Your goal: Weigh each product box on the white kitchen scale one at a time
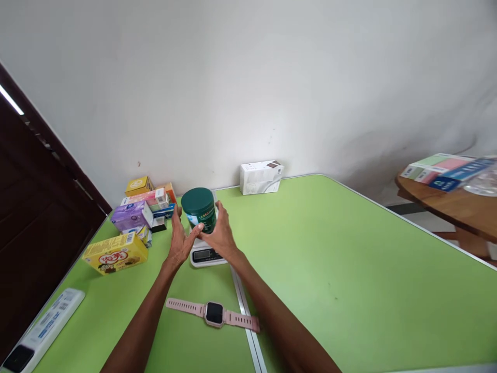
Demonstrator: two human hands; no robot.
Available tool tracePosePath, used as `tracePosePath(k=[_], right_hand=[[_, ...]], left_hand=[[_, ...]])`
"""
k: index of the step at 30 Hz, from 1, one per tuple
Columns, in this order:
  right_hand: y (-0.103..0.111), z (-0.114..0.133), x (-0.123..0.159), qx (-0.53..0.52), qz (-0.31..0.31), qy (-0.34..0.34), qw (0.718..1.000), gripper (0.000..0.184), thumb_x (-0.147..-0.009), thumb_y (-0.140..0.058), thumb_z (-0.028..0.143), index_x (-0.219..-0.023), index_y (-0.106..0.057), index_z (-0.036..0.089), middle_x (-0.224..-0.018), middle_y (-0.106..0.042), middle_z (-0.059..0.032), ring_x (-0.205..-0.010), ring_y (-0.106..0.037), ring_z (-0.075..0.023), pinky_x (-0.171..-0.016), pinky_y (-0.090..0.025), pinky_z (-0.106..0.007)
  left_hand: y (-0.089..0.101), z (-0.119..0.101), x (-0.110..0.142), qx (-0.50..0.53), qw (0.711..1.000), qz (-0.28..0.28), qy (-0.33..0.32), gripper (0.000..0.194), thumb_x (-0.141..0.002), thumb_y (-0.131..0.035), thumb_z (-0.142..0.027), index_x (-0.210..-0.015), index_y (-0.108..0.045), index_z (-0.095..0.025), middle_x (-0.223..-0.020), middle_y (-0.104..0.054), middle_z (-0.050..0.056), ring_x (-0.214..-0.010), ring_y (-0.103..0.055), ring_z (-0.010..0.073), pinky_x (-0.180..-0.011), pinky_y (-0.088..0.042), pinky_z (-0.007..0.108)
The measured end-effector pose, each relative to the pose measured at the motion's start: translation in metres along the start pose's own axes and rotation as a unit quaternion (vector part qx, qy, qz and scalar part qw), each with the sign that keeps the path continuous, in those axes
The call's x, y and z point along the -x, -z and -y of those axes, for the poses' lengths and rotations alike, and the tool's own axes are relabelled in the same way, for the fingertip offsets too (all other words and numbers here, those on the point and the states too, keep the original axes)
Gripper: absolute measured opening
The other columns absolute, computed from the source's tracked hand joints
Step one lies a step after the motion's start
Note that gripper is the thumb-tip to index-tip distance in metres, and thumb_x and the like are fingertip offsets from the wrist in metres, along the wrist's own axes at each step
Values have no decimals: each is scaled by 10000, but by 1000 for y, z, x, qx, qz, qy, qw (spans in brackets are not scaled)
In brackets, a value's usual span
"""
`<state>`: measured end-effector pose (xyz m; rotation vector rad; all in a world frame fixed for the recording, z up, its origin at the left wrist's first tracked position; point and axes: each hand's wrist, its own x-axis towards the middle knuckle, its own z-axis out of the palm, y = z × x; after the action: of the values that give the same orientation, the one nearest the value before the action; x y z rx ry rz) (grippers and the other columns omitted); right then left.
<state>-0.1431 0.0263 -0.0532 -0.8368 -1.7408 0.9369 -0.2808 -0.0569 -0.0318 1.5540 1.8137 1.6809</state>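
A dark green lidded jar (198, 202) is upright between my two hands, over a white kitchen scale (208, 263). My left hand (181, 242) is at the jar's left side, its thumb across the lower front. My right hand (222, 232) wraps the jar's right side, fingers reaching behind it. Whether the jar's base rests on the scale's plate is hidden by my hands. The scale's small dark display (202, 254) faces me. A smartwatch (214, 314) with a pink strap lies flat on the table, between my forearms.
Several cartons stand at the left, including a yellow box (116, 254) and a purple pack (132, 215). A white box (261, 177) is by the wall. A long white device (44, 329) lies at the green table's (330, 259) left edge. A wooden table (442, 201) stands right.
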Motion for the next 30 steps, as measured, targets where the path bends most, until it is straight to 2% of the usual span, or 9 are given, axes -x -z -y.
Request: tracePosePath(k=[4, 6, 8, 11, 14, 19, 22, 25, 30], right_hand=[[-20, 2, -9, -17, -20, 2, 1000, 1159, -745, -835, 576, -1661, -288, 124, -1657, -455, -272, -1557, -410, -519, -1292, -333, -700], [-19, 0, -10, -32, -47, 8, 998, 1080, -743, -841, 548, -1625, -353, 163, -1597, -520, -255, -1496, -485, -514, -1251, -400, -698], [-9, -3, -10, -48, -71, 15, 996, 1026, -703, -890, 539, -1570, -434, 231, -1506, -596, -230, -1402, -569, -494, -1182, -484, -681], [24, -9, -6, -66, -94, 7, 993, 986, -653, -936, 518, -1497, -496, 260, -1393, -667, -197, -1279, -651, -449, -1056, -580, -628], [73, -24, 1, -45, -125, -20, 991, 951, -645, -916, 516, -1452, -499, 235, -1345, -699, -158, -1197, -692, -379, -1000, -601, -546], [165, -61, 5, 67, -222, -81, 969, 919, -610, -890, 591, -1371, -524, 228, -1300, -719, -163, -1143, -708, -365, -984, -582, -526], [210, -85, -3, 127, -269, -109, 948, 951, -577, -878, 635, -1353, -515, 222, -1356, -692, -187, -1218, -674, -393, -1037, -549, -552], [237, -107, -18, 139, -294, -127, 937, 976, -570, -866, 638, -1367, -492, 218, -1379, -677, -201, -1240, -658, -399, -1058, -528, -558], [253, -142, -59, 134, -306, -126, 934, 1030, -581, -859, 646, -1415, -450, 203, -1411, -645, -221, -1266, -626, -402, -1093, -493, -578]], left_hand=[[-18, -18, -17, 11, 999, 31, 31, 1050, -804, -833, -659, -1623, -363, -201, -1571, -557, 215, -1455, -575, 372, -1243, -433, 576], [-23, -26, -17, -13, 999, 21, 33, 996, -807, -826, -652, -1583, -408, -188, -1516, -592, 208, -1411, -600, 371, -1211, -459, 583], [-29, -35, -15, -32, 999, 22, 22, 935, -836, -799, -646, -1564, -436, -187, -1484, -607, 202, -1406, -599, 374, -1202, -461, 589], [-45, -51, -10, -21, 997, 76, 4, 921, -860, -794, -614, -1594, -423, -200, -1474, -621, 195, -1389, -617, 370, -1191, -475, 583], [-77, -66, -6, 17, 986, 166, -5, 957, -888, -786, -584, -1660, -356, -215, -1597, -548, 211, -1444, -590, 372, -1222, -457, 576], [-152, -74, 21, 38, 952, 301, 32, 1191, -892, -770, -598, -1761, -51, -216, -1814, -219, 245, -1670, -291, 414, -1334, -300, 614], [-184, -73, 44, -7, 926, 373, 56, 1193, -915, -717, -608, -1765, -13, -156, -1837, -127, 256, -1718, -115, 420, -1376, -155, 635], [-196, -71, 58, -46, 907, 415, 59, 1145, -942, -655, -611, -1760, -48, -88, -1842, -78, 259, -1726, -20, 421, -1385, -61, 643], [-195, -72, 59, -66, 892, 434, 107, 1115, -992, -566, -635, -1759, 0, -58, -1851, 55, 217, -1722, 106, 384, -1397, -10, 597]])
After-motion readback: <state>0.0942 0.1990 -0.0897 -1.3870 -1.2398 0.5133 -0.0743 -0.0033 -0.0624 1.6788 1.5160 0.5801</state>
